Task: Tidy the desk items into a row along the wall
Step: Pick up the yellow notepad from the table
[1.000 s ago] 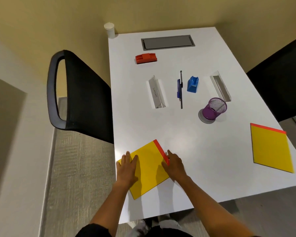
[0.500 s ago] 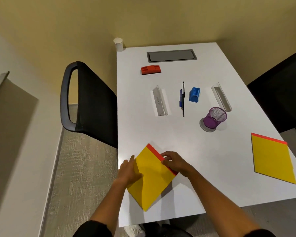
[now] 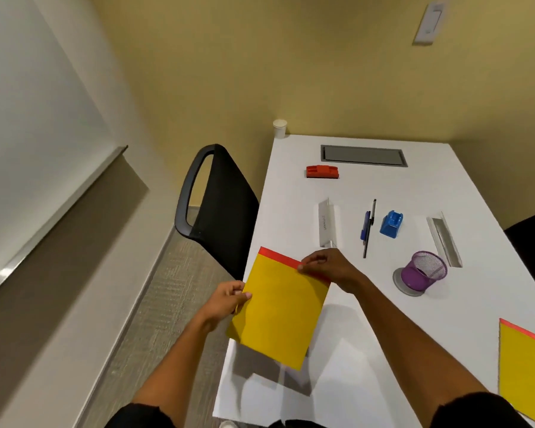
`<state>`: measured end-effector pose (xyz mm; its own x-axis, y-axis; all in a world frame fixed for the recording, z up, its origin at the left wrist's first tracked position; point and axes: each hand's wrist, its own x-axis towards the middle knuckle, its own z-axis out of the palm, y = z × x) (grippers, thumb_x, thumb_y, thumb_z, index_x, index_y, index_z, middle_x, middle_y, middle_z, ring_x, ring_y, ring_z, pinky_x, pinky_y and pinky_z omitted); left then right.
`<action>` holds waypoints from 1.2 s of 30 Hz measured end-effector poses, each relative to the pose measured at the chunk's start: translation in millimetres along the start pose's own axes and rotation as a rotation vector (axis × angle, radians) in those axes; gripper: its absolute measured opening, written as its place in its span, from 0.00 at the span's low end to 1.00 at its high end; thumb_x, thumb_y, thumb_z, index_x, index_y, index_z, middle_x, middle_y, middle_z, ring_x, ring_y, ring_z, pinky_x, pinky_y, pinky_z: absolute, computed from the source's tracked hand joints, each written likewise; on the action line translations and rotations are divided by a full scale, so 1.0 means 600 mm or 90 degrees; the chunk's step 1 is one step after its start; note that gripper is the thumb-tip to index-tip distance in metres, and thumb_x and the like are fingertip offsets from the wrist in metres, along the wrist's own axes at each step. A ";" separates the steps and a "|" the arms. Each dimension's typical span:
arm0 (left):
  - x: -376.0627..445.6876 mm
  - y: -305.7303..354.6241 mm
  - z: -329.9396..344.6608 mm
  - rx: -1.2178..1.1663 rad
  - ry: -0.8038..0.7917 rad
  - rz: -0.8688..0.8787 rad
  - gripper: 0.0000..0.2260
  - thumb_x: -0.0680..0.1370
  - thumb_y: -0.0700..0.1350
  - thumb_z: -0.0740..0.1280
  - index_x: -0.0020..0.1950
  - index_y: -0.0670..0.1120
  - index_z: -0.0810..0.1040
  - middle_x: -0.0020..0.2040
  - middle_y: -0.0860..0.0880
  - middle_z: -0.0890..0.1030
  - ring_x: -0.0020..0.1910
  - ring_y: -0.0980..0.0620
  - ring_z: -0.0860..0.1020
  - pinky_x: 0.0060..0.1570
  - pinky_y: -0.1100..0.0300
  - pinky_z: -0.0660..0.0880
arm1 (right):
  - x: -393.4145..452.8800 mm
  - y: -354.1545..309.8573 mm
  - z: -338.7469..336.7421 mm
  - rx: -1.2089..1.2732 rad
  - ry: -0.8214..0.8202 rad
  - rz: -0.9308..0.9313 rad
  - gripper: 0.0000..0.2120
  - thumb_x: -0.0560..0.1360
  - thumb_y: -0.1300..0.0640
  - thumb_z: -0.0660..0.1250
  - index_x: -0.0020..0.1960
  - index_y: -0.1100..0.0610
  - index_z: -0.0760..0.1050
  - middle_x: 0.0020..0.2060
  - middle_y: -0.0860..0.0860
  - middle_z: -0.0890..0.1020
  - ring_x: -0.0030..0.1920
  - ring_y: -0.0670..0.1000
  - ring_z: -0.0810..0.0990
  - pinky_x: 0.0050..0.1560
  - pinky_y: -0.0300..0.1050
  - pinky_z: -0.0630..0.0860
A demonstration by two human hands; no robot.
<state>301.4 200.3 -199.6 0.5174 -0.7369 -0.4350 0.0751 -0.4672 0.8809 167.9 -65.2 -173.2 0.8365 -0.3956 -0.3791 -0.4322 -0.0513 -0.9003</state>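
A yellow notepad with a red top strip (image 3: 278,307) is lifted off the white desk (image 3: 368,350), casting a shadow below it. My left hand (image 3: 227,299) grips its left edge and my right hand (image 3: 328,267) pinches its red top edge. A second yellow notepad (image 3: 525,369) lies flat at the desk's right edge. Further back lie a red eraser (image 3: 322,171), a white name holder (image 3: 327,222), two pens (image 3: 368,227), a blue block (image 3: 391,223), a metal holder (image 3: 443,239) and a purple mesh cup (image 3: 425,270) on a grey coaster.
A white paper cup (image 3: 280,128) stands at the desk's far left corner by the yellow wall. A grey cable hatch (image 3: 363,155) sits near the wall edge. A black chair (image 3: 220,205) stands left of the desk, another chair (image 3: 531,242) at the right.
The notepad came up off the desk, held in both hands, and turned more upright. My head lifted, so the wall and desk's far end sit lower in view.
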 end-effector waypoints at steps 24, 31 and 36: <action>-0.126 0.051 -0.283 -0.352 0.304 0.162 0.05 0.78 0.40 0.65 0.50 0.45 0.80 0.40 0.49 0.85 0.37 0.53 0.80 0.38 0.59 0.78 | 0.069 -0.207 0.277 0.204 -0.080 -0.063 0.13 0.75 0.61 0.68 0.59 0.62 0.76 0.52 0.57 0.83 0.50 0.55 0.82 0.52 0.48 0.80; -0.184 0.006 -0.460 -0.250 0.229 0.149 0.17 0.80 0.38 0.63 0.68 0.48 0.71 0.51 0.40 0.82 0.48 0.45 0.80 0.51 0.48 0.78 | 0.098 -0.271 0.443 0.191 -0.016 -0.093 0.10 0.76 0.62 0.68 0.57 0.61 0.78 0.49 0.57 0.84 0.46 0.52 0.83 0.46 0.46 0.81; -0.220 -0.013 -0.544 -0.177 0.201 0.128 0.28 0.79 0.31 0.61 0.76 0.49 0.59 0.59 0.33 0.78 0.38 0.57 0.80 0.45 0.60 0.76 | 0.112 -0.304 0.539 0.187 0.030 -0.088 0.10 0.75 0.63 0.68 0.56 0.60 0.77 0.42 0.51 0.83 0.36 0.42 0.83 0.32 0.35 0.77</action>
<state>510.9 460.6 -88.3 0.7758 -0.5946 -0.2110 0.1507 -0.1501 0.9771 412.0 214.2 -104.0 0.8613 -0.4452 -0.2447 -0.1940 0.1570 -0.9684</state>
